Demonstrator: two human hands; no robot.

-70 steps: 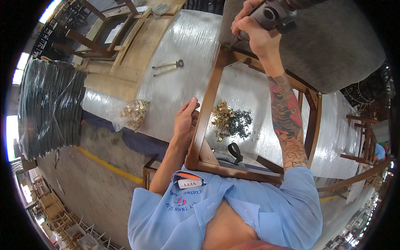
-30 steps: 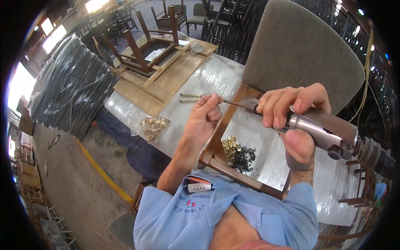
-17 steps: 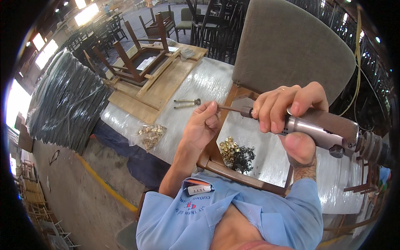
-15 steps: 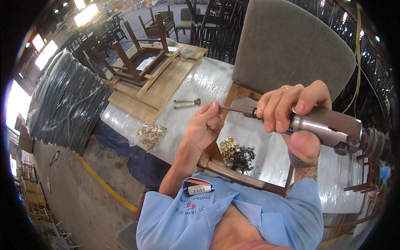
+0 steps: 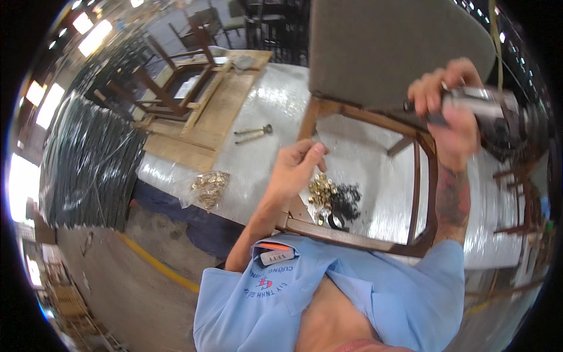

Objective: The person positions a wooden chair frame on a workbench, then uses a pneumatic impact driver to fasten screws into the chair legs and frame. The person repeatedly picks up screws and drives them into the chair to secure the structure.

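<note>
My right hand (image 5: 446, 97) is wrapped round a grey metal power screwdriver (image 5: 489, 110), raised at the right above a chair frame; motion blurs hand and tool. My left hand (image 5: 298, 169) hovers over the left rail of the brown wooden chair frame (image 5: 352, 236), fingers loosely bent and apart, with nothing visible in them. Just right of it, a pile of small brass-coloured fittings (image 5: 321, 193) lies inside the frame. Dark screws (image 5: 347, 201) are heaped against that pile. The chair's grey upholstered back (image 5: 399, 53) rises at the far side.
Pincers (image 5: 253, 134) and a clear bag of brass-coloured fittings (image 5: 209, 189) lie on the plastic-covered table (image 5: 264, 100). Further left, an upturned wooden frame (image 5: 170, 88) rests on boards (image 5: 176, 151). A plastic-wrapped dark stack (image 5: 88, 164) stands at the left.
The screwdriver in my right hand has moved up and right, away from my left hand. My left hand has let go of the bit's tip and sits slightly lower, nearer the brass-coloured pile.
</note>
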